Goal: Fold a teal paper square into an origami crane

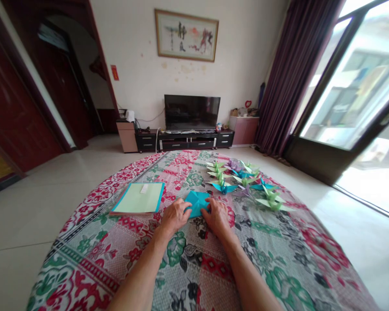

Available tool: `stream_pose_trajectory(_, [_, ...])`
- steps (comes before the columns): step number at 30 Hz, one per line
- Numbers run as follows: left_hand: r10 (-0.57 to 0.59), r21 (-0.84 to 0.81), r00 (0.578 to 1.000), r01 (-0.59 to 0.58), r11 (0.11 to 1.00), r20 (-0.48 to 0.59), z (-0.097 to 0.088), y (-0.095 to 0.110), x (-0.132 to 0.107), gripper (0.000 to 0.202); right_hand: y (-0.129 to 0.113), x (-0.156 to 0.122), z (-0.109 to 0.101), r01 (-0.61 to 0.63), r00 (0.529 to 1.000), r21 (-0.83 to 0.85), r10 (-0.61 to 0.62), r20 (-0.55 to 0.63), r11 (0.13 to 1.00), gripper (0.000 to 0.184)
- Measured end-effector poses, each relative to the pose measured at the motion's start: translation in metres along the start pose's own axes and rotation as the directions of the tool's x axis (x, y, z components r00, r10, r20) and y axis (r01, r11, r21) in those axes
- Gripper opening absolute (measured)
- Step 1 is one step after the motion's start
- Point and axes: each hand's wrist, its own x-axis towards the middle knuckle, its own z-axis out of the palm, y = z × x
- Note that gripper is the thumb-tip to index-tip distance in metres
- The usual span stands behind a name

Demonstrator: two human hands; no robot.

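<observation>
A folded teal paper [197, 202] lies on the round table with a floral cloth [123, 255]. My left hand [175, 217] rests on the paper's left edge, fingers curled and pressing on it. My right hand [218, 215] presses its right edge, fingers bent down on the fold. Both forearms reach in from the near edge.
A stack of square paper [138, 198], pale green on top, lies left of my hands. Several folded paper cranes [243, 181] in green, teal and purple stand at the far right of the table. Beyond are a TV [192, 112] on a low cabinet, tiled floor and a glass door [353, 86].
</observation>
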Motion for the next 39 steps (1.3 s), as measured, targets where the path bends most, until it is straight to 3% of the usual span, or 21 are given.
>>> stream_pose_trajectory(5, [0.001, 0.087, 0.998, -0.007, 0.996, 0.069, -0.003, 0.007, -0.001, 0.028, 0.001, 0.001, 0.0, 0.01, 1.0, -0.01, -0.01, 0.013, 1.0, 0.028])
stream_pose_trajectory(39, [-0.065, 0.178, 0.995, 0.05, 0.983, 0.079, -0.002, 0.018, -0.002, 0.031, -0.003, 0.001, -0.004, -0.012, 0.999, -0.04, 0.015, 0.053, 0.999, 0.024])
